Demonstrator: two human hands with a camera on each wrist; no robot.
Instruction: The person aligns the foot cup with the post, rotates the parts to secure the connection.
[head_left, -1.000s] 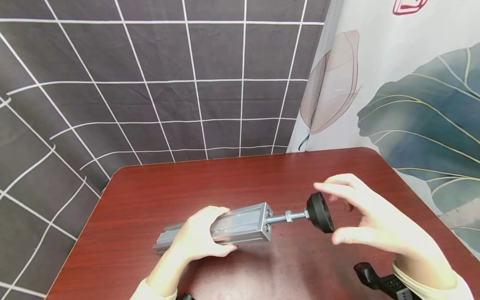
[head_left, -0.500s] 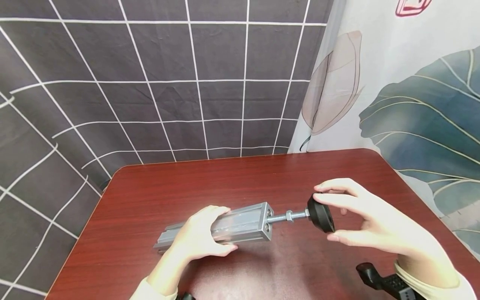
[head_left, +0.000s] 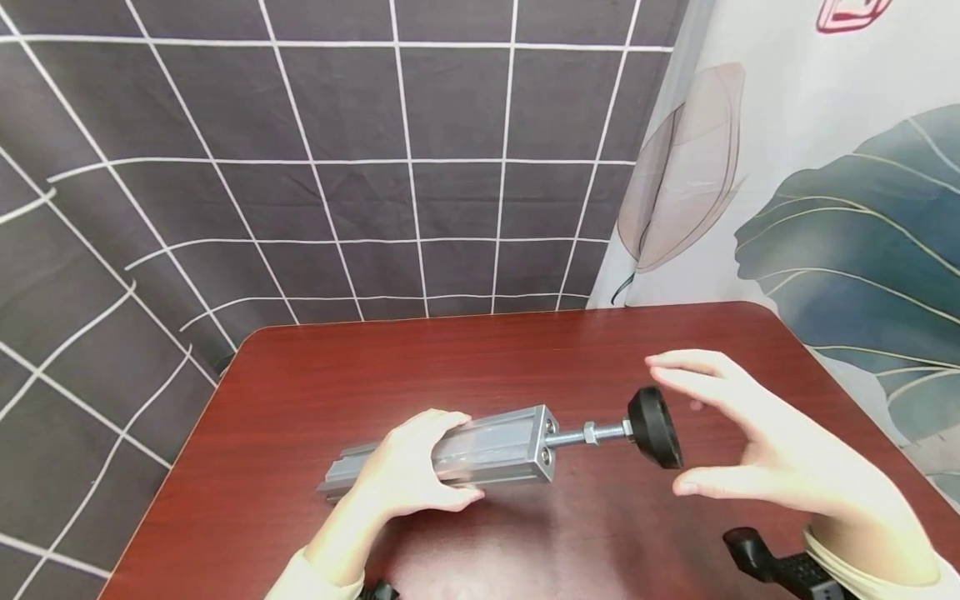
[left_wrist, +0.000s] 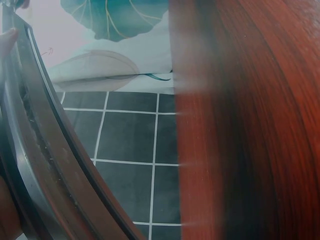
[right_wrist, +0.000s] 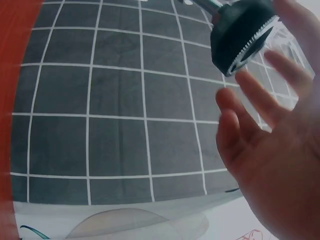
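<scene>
A silver square-bodied air cylinder (head_left: 495, 450) lies slanted over the table, seen in the head view. From its right end runs a threaded rod (head_left: 570, 437) carrying a hex nut (head_left: 590, 432), tipped by a black round foot (head_left: 654, 427). My left hand (head_left: 408, 467) grips the cylinder's body, thumb on the near side and fingers over the top. Just right of the foot, my right hand (head_left: 757, 437) is spread with thumb and fingers apart. The right wrist view shows the foot's ridged rim (right_wrist: 252, 47) facing the fingers, with a gap at the palm.
The reddish-brown wooden table (head_left: 360, 367) reaches back to a dark grid-patterned curtain (head_left: 450, 200). At the right hangs a white curtain with leaf prints (head_left: 847, 225). A black wrist-camera mount (head_left: 780, 567) sticks out under my right wrist.
My right fingers closed in on the black foot half a second ago, then spread and drew back from it. The left hand keeps its grip. The whole view has shifted slightly.
</scene>
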